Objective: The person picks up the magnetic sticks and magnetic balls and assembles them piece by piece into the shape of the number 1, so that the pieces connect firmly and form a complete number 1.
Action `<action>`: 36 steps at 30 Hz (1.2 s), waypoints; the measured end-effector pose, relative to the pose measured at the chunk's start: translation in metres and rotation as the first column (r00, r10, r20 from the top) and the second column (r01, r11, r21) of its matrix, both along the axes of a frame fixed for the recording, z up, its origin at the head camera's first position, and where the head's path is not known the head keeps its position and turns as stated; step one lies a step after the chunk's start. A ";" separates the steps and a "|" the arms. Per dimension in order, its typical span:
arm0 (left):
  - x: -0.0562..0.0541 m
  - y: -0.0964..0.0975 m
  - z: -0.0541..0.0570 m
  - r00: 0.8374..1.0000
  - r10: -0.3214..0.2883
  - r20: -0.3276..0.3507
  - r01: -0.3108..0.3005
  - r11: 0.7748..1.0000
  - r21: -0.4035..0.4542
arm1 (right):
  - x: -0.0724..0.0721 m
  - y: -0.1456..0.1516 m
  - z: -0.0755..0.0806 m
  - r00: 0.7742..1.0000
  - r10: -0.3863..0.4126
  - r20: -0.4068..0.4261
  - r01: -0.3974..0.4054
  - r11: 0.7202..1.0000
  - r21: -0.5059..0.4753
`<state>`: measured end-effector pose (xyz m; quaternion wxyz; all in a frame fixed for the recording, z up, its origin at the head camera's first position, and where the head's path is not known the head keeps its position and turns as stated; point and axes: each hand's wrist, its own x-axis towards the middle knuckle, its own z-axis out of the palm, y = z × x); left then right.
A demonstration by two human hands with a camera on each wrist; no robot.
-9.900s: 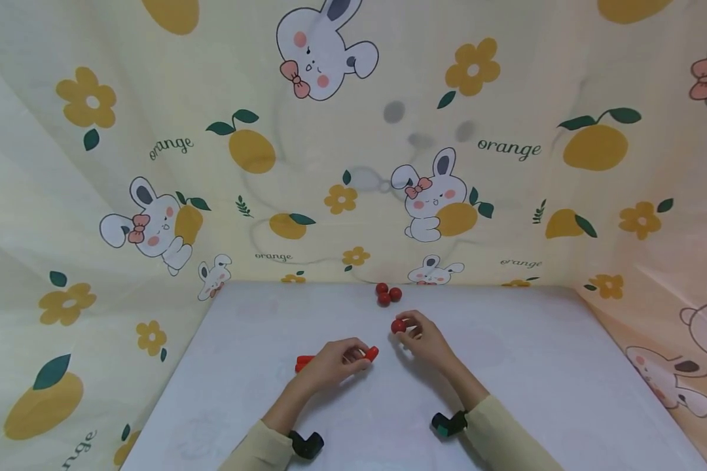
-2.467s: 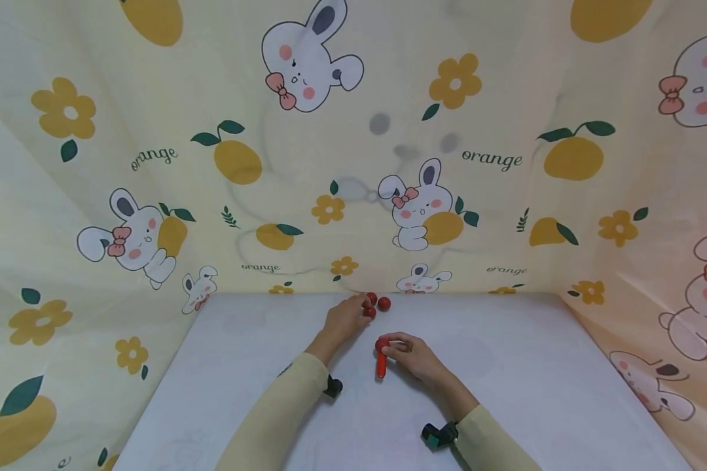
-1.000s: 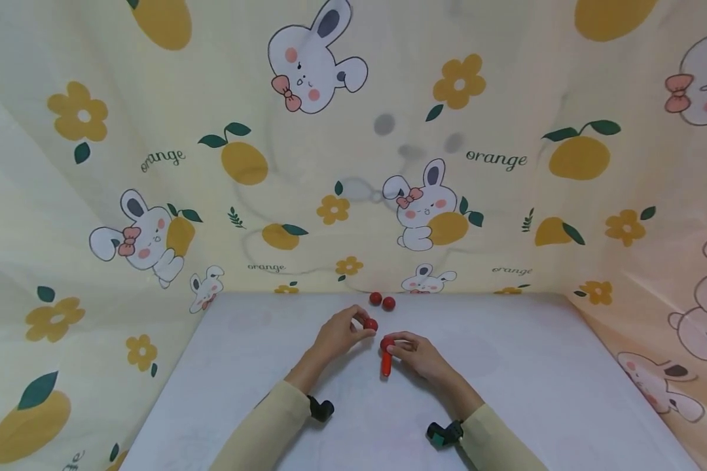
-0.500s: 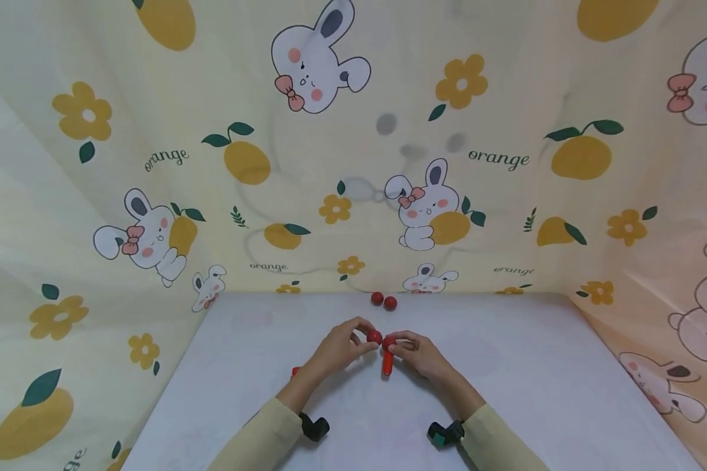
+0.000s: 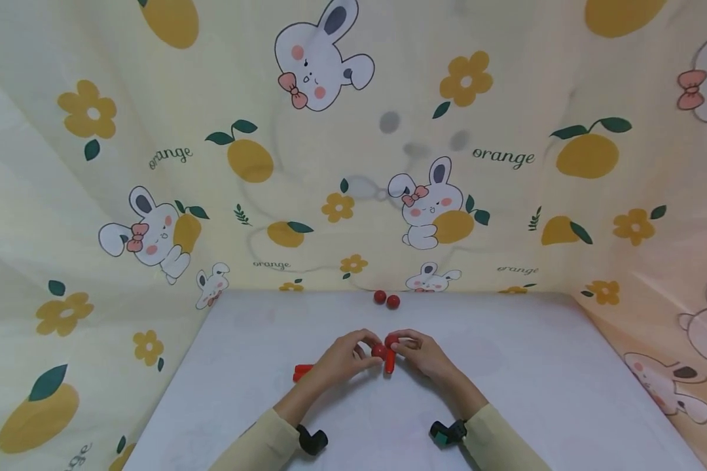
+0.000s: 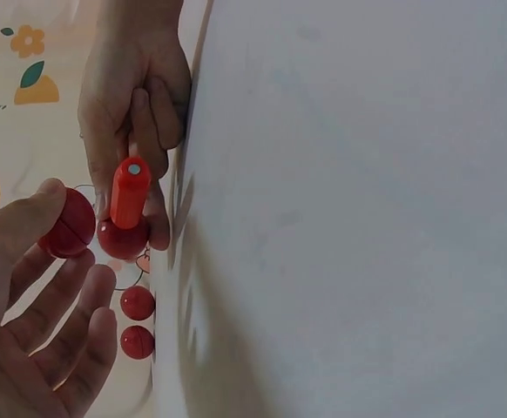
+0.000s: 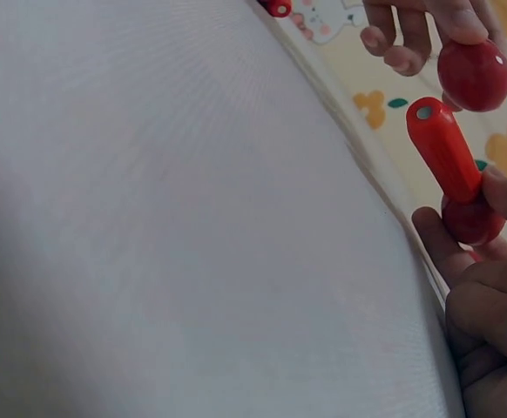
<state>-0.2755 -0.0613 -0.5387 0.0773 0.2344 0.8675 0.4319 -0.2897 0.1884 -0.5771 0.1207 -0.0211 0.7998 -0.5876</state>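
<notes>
My left hand (image 5: 344, 358) pinches a glossy red ball (image 6: 69, 224) between thumb and fingertips. Facing it, my right hand (image 5: 425, 353) grips a second red ball (image 7: 472, 220) with a short red rod (image 7: 444, 150) standing out from it. A small grey disc shows in the rod's free end, which points toward my body in the head view. The left ball is right beside the rod, slightly nearer that free end in the left wrist view. Both hands are held over the white table (image 5: 507, 366).
Two more red balls (image 5: 393, 301) lie at the table's back edge by the patterned curtain (image 5: 306, 196). Red rods (image 5: 302, 370) lie left of my left wrist, partly hidden by the forearm. Each wrist wears a black camera (image 5: 312, 441).
My left hand has taken a ball from the group at the back and brought it toward me, beside the rod. Earlier it held a rod, which is now joined to the right hand's ball.
</notes>
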 end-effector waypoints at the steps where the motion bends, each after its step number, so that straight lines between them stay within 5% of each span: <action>1: 0.001 0.000 -0.001 1.000 -0.008 -0.003 0.008 1.000 -0.001 | 0.001 0.000 0.001 1.000 0.003 -0.001 -0.003 1.000 -0.004; 17: 0.023 -0.005 -0.006 0.995 -0.056 0.082 0.059 0.997 -0.041 | 0.000 0.001 0.001 1.000 0.009 -0.005 -0.009 1.000 -0.010; 36: 0.031 0.004 -0.011 0.994 -0.023 0.103 0.031 0.997 -0.073 | 0.001 0.000 0.002 1.000 -0.009 -0.012 0.009 1.000 -0.010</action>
